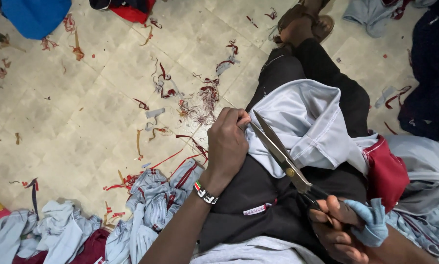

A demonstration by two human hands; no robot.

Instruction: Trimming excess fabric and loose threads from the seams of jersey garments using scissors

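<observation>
Seated worker, viewed from above, with a pale grey garment [307, 122] draped over the lap at centre right.

Left hand [227, 142]: closed in a pinch on the garment's left edge, fingers curled tight, holding the cloth taut against the blades.

Right hand [339, 230]: closed through the handles of the scissors [280, 151], near the lower edge of the view. A scrap of light blue cloth [373, 222] is wrapped about the handle where the fingers grip. The blades point up and left, tips just beside the left hand's fingertips; they appear nearly shut, lying along the fabric edge.

Surroundings: the tiled floor [82, 112] to the left carries red and grey trimmings [200, 100]. A heap of grey and maroon garments [146, 200] lies at near left, more at near right.

Assessment: the step in hand appears to be trimming thread or a strip from the garment's edge. The next cut calls for steady tension from the pinching fingers, kept clear of the tips.
</observation>
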